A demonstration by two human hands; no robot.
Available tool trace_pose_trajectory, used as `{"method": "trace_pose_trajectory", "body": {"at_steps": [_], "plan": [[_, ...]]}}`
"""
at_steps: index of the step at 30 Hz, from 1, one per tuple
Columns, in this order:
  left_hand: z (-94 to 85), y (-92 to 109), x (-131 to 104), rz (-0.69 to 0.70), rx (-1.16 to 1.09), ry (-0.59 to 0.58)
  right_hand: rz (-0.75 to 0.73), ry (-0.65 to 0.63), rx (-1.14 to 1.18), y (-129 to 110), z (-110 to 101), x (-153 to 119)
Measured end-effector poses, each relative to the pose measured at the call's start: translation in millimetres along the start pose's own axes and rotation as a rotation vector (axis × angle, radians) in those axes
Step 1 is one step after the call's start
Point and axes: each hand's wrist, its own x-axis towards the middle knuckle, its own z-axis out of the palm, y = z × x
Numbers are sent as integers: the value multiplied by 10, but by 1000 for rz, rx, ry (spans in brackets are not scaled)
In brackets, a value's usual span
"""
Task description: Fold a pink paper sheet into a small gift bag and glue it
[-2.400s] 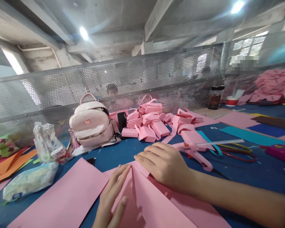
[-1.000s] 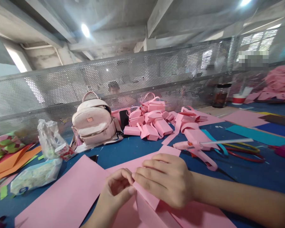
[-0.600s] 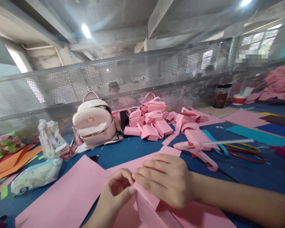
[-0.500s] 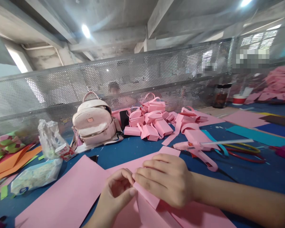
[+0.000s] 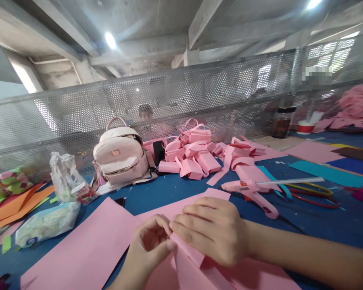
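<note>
Between my hands is a folded piece of pink paper, its strip-like flap raised at an angle. My left hand pinches the near-left end of the flap between thumb and fingers. Laid over the top of the same fold, my right hand presses with bent fingers close together; its thumb is hidden. Flat pink sheets lie beneath, and one large pink sheet spreads to the left. Beyond my right hand rests a pink glue gun with a clear glue stick in its back.
Behind are a heap of small pink paper bags and a pale backpack, against a perforated metal screen. At left lie a tissue pack, a plastic bag and orange paper. A lidded jar stands at back right.
Almost nothing differs. Both hands keep their hold on the folded pink paper, and the whole view has shifted very slightly.
</note>
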Motion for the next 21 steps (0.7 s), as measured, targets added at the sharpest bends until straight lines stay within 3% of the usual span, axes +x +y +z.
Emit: {"method": "trace_pose_trajectory", "body": {"at_steps": [21], "plan": [[-117, -116, 29, 2, 37, -60, 63, -12, 42, -17, 110, -87]]}}
